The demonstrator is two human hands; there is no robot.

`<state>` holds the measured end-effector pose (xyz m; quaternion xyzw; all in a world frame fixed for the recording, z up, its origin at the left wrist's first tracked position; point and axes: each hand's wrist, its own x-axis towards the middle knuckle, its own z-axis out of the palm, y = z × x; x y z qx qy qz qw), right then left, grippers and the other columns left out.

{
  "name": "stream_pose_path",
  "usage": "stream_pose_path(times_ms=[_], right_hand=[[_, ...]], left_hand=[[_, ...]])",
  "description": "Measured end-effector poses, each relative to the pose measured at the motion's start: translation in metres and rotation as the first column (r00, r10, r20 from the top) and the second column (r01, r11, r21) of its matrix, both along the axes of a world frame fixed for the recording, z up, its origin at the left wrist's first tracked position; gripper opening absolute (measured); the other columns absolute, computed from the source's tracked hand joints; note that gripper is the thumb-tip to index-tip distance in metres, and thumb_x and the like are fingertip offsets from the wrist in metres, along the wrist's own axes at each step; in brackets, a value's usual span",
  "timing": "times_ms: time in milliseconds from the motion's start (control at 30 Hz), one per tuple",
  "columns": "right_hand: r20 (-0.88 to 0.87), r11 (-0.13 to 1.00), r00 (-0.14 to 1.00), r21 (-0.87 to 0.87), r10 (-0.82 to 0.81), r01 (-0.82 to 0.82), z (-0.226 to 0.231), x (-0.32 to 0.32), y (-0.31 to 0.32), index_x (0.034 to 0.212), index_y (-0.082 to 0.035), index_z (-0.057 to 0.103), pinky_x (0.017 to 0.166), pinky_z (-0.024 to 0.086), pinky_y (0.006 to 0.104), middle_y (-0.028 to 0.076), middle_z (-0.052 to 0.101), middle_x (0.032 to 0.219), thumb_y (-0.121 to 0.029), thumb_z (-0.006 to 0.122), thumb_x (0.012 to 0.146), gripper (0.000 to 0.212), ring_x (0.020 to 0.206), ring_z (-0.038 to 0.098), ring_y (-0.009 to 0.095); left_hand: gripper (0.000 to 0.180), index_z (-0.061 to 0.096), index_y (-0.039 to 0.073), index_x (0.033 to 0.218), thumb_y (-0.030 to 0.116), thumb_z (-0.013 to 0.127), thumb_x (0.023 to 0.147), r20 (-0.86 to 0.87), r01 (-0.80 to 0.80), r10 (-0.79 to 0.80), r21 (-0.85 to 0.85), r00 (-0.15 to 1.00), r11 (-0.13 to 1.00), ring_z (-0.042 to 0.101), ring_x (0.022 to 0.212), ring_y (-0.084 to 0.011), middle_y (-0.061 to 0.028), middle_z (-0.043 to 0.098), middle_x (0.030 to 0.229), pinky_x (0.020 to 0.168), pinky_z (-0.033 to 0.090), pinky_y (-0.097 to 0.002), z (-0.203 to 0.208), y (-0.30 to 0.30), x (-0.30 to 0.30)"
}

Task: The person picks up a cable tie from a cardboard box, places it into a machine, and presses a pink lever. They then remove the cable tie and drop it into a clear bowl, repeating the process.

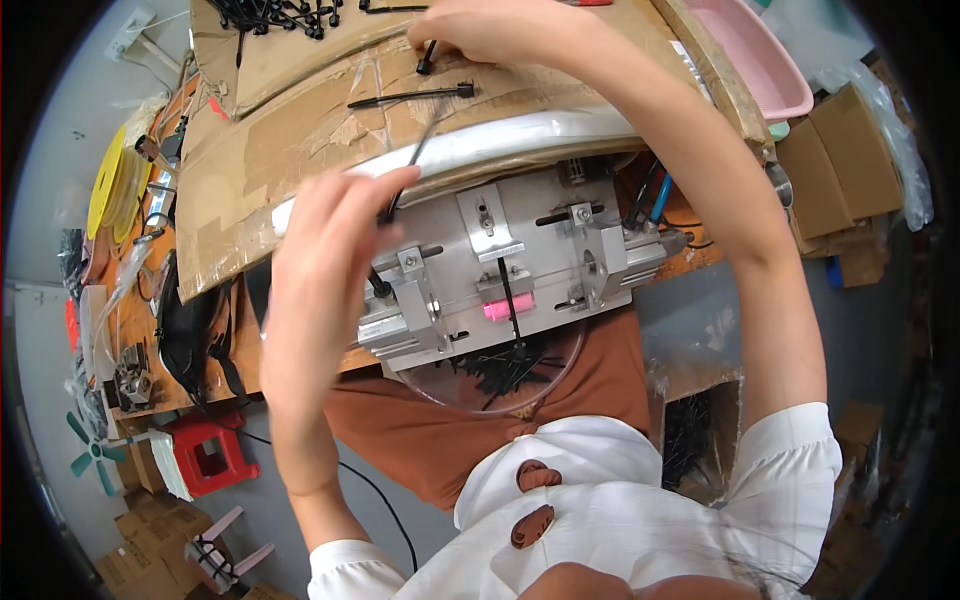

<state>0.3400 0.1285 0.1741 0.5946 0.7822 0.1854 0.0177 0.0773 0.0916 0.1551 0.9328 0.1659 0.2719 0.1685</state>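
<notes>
My left hand point(335, 270), smeared by motion, pinches a thin black rod point(425, 140) that points up and away, left of the metal fixture point(480, 227). Farther off, my right hand point(485, 30) reaches over the cardboard with its fingers closed around a short black rod with a thick head point(427, 58); part of it is hidden. Just below lies another black rod with a block-like end point(412, 95). On the fixture, a slim black rod point(509, 295) crosses a pink cylinder point(495, 310) between two metal blocks.
A clear bowl of black parts point(490, 375) sits in my lap below the fixture. More black rods point(290, 15) lie at the far left of the cardboard point(240, 170). A pink basin point(760, 60) stands far right, a red stool point(210, 455) lower left.
</notes>
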Motion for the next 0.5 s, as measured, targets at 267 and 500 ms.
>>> stream_pose_path(times_ms=[267,500], right_hand=[[-0.933,0.993,0.358,0.073,0.036,0.090,0.046,-0.025,-0.071,0.114,0.006,0.061,0.053,0.055,0.0222,0.017,0.069,0.097,-0.024,0.067,0.087,0.041,0.079,0.069,0.018],[-0.920,0.909,0.255,0.355,0.298,0.217,0.020,-0.016,-0.163,0.102,0.004,0.062,0.054,0.051,0.0269,0.015,0.069,0.092,-0.005,0.058,0.087,0.017,0.081,0.068,0.020]], left_hand=[[0.062,0.043,-0.011,0.133,-0.003,0.065,0.075,-0.080,-0.179,0.180,0.021,0.980,0.984,0.048,0.078,-0.0220,-0.0097,0.051,0.088,0.072,0.045,-0.0318,-0.093,-0.131,-0.019],[0.072,0.037,-0.010,0.137,-0.006,0.059,0.068,-0.193,-0.186,0.201,0.093,0.960,0.978,0.048,0.082,-0.0224,-0.0097,0.049,0.093,0.075,0.046,-0.0308,-0.112,-0.141,0.005]])
